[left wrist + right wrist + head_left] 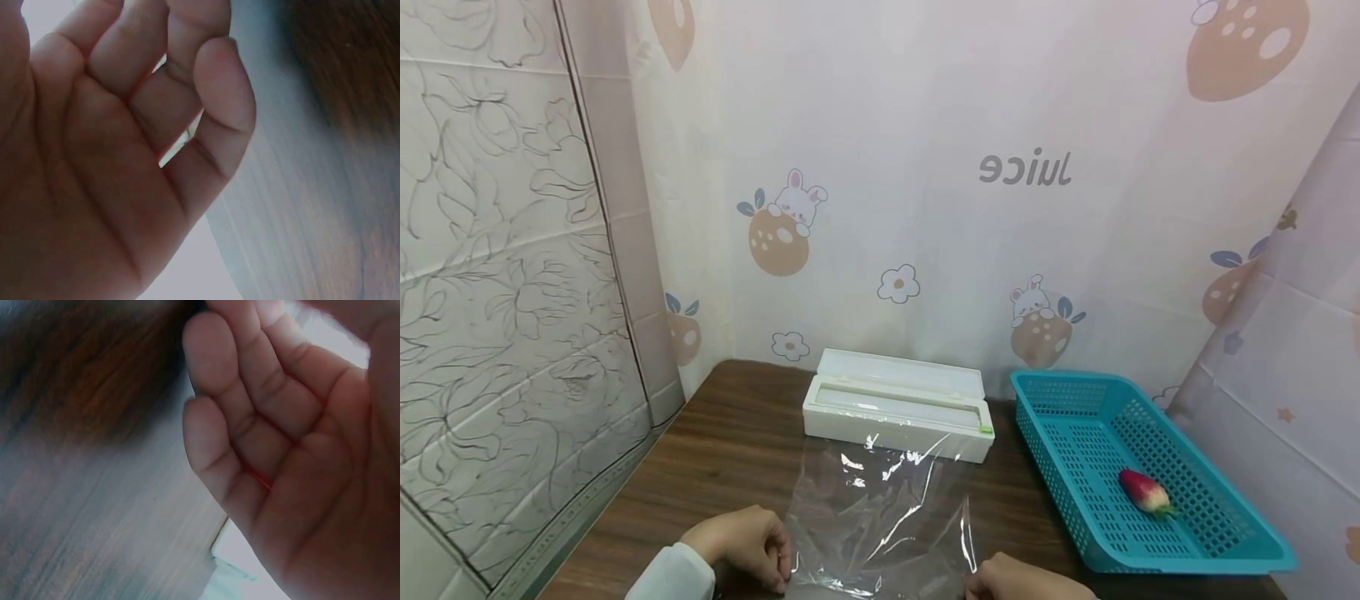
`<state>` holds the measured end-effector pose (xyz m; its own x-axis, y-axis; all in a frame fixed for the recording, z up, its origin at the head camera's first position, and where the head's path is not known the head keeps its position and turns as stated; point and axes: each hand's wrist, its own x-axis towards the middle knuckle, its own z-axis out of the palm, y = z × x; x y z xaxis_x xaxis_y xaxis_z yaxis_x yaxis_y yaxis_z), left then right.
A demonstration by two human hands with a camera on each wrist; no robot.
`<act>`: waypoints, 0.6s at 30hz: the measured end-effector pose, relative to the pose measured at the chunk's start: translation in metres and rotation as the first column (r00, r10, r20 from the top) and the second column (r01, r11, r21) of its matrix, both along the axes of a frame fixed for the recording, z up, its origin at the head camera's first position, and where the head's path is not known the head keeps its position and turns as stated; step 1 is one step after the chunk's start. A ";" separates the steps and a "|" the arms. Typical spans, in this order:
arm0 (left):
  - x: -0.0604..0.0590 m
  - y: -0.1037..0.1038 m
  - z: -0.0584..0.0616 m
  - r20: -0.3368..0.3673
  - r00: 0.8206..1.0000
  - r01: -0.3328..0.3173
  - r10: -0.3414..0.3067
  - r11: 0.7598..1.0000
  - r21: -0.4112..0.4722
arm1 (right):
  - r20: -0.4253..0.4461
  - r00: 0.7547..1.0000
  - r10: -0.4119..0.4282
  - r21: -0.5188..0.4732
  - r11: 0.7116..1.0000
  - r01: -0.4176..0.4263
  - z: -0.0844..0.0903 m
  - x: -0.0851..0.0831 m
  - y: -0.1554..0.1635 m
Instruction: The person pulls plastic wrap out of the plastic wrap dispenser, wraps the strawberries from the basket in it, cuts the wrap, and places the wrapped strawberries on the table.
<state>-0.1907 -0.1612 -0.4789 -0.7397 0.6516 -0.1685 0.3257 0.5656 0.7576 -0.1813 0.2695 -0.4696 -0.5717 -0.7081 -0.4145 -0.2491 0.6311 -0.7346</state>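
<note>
On the table, a sheet of film runs from the white dispenser toward the near edge. Dispenser lid is open, small green tab at its right end. No readable label on it.

Left hand sits at the film's near-left corner, fingers curled; head view looks like it pinches the edge, but the contact is not clear. Left wrist view shows fingers curled and close together over the palm.

Right hand is at the film's near-right corner, mostly cut off by the frame. Right wrist view shows fingers bent and pressed together; whether they hold film, cannot tell.

Teal basket stands right of the dispenser, a strawberry inside it.

Backdrop carries mirrored writing "Juice", plus bunny and fruit prints.
</note>
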 end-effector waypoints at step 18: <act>-0.013 0.002 -0.003 -0.228 0.974 0.041 -0.011 0.991 0.126 | -0.045 0.999 -0.012 -0.070 0.998 0.009 -0.005 0.000 0.004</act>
